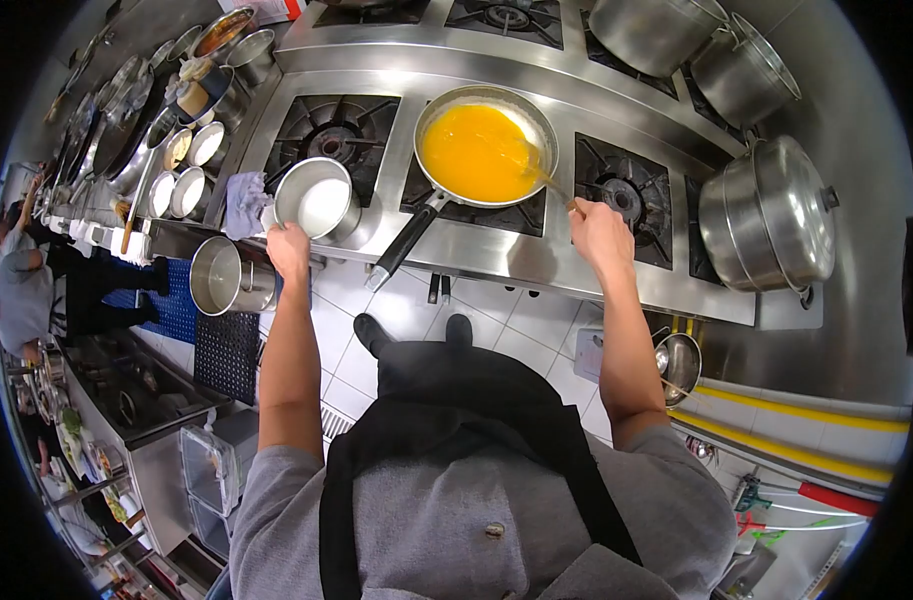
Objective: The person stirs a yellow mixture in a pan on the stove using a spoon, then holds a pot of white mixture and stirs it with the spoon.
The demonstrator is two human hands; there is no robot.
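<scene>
Gripping the utensil [556,188], the right hand [603,238] hides its handle.

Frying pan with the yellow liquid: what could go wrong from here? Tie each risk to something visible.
The frying pan has a handle jutting past the front of the stove, which could get knocked. The yellow liquid could slop over if the right hand moves the utensil too briskly. The cloth could scorch if the burner near it were lit.
</scene>
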